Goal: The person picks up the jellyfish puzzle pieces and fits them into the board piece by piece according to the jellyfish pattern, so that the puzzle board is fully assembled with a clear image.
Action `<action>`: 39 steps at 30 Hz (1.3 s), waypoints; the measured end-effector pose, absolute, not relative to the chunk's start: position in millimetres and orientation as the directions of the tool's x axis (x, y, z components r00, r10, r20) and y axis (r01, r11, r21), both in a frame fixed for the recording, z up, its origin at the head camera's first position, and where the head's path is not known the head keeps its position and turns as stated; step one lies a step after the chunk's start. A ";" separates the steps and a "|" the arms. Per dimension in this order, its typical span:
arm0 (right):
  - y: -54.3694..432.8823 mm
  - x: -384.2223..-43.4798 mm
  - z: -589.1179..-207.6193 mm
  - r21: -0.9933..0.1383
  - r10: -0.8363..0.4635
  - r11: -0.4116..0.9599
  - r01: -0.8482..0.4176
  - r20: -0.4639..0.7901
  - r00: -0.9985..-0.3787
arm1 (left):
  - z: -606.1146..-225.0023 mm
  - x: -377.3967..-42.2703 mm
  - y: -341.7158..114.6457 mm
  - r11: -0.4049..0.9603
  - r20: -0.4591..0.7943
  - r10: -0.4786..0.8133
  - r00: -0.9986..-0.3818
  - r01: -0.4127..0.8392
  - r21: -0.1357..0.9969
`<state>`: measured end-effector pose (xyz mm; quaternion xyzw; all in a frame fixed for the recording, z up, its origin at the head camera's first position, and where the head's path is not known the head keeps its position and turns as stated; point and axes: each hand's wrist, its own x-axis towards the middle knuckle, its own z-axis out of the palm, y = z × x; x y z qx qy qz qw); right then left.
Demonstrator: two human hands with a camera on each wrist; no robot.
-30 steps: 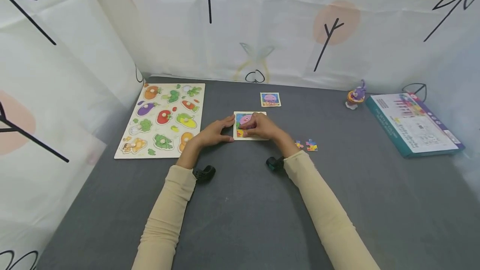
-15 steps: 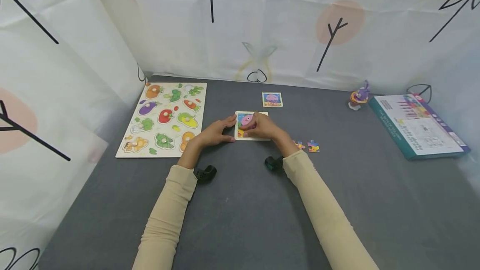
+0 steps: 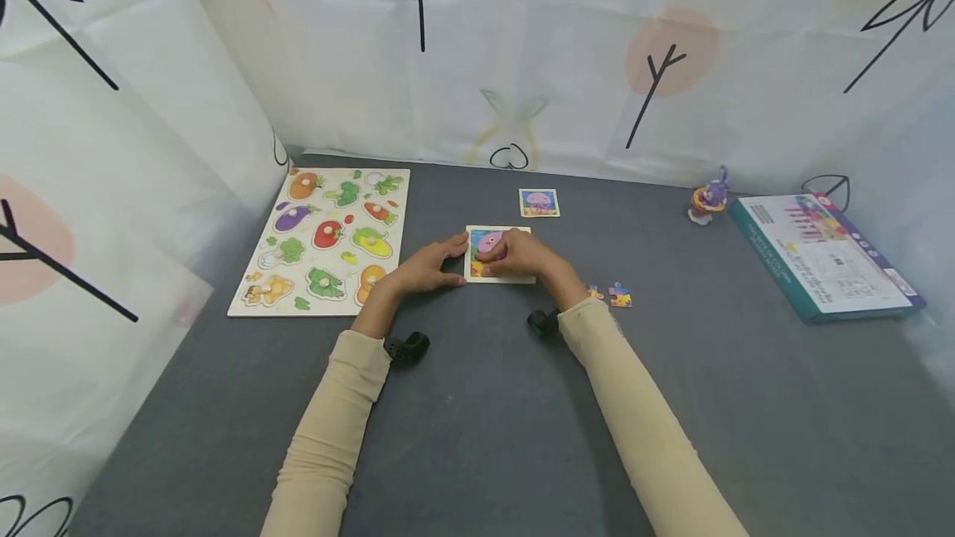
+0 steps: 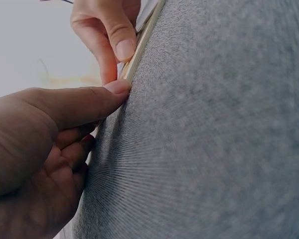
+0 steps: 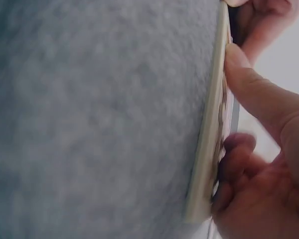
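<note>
Barely anything's shifting vs. prev. frame, so fitting's prob. ongoing: R grip [image 3: 522, 255] is curling over sm. puzzle [image 3: 488, 242], can't tell if pinching a pc.; L grip [image 3: 425, 266] is spreading thumb from fingers, touching its L edge. Mid-counter [image 3: 462, 421], 2 spare pcs. [image 3: 620, 296] are lying to R.

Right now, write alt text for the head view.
A person's left hand touches the left edge of a puzzle on a grey table while the right hand touches its surface. A vegetable board lies left; loose pieces, a toy and a box right; a small picture behind.
</note>
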<state>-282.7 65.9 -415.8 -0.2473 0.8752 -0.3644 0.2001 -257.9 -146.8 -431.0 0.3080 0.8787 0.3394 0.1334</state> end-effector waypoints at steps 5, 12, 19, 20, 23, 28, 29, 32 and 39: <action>82.3 -284.9 -422.3 -0.788 -0.628 0.519 -0.333 -0.087 -0.774 | -434.6 -258.7 -143.3 0.575 -0.028 0.637 -0.771 0.450 0.683; 116.2 -270.5 -415.3 -0.787 -0.577 0.549 -0.280 -0.115 -0.808 | -438.7 -257.3 -142.7 0.610 -0.064 0.612 -0.788 0.419 0.673; 180.5 -250.3 -411.9 -0.700 -0.440 0.687 -0.193 -0.191 -0.877 | -445.2 -257.9 -143.9 0.609 -0.053 0.605 -0.794 0.419 0.673; 189.6 -247.5 -411.4 -0.689 -0.428 0.701 -0.182 -0.203 -0.880 | -445.6 -257.8 -144.2 0.604 -0.047 0.606 -0.794 0.421 0.677; 210.5 -240.2 -411.7 -0.667 -0.403 0.728 -0.159 -0.230 -0.886 | -445.6 -257.8 -146.1 0.588 -0.027 0.611 -0.791 0.431 0.684; 219.5 -235.1 -413.8 -0.646 -0.414 0.745 -0.168 -0.250 -0.875 | -443.3 -258.1 -148.5 0.580 -0.010 0.620 -0.784 0.450 0.679; 219.5 -235.1 -414.1 -0.646 -0.416 0.744 -0.171 -0.247 -0.875 | -442.6 -258.1 -148.3 0.581 -0.009 0.622 -0.783 0.454 0.676; 220.2 -235.3 -414.2 -0.656 -0.408 0.735 -0.170 -0.228 -0.884 | -441.2 -258.4 -146.0 0.579 -0.004 0.630 -0.777 0.466 0.670; 224.3 -233.1 -411.0 -0.657 -0.381 0.738 -0.153 -0.219 -0.899 | -439.9 -259.2 -140.0 0.576 -0.013 0.638 -0.770 0.466 0.671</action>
